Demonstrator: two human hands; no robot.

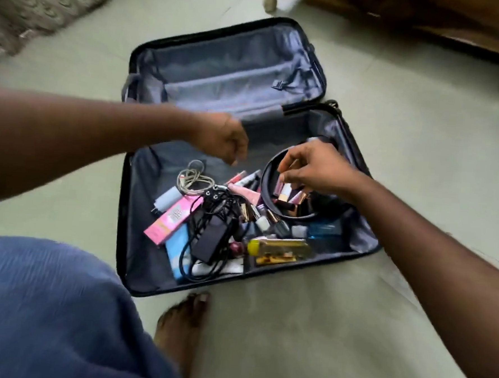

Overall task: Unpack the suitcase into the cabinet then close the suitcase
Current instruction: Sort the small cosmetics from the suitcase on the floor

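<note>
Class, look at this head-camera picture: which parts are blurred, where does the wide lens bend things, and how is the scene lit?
Head view: left hand and patterned fabric at top left are motion-smeared; suitcase contents stay fairly sharp; wide lens bows the forearms outward; light is soft and even, no glare.
</note>
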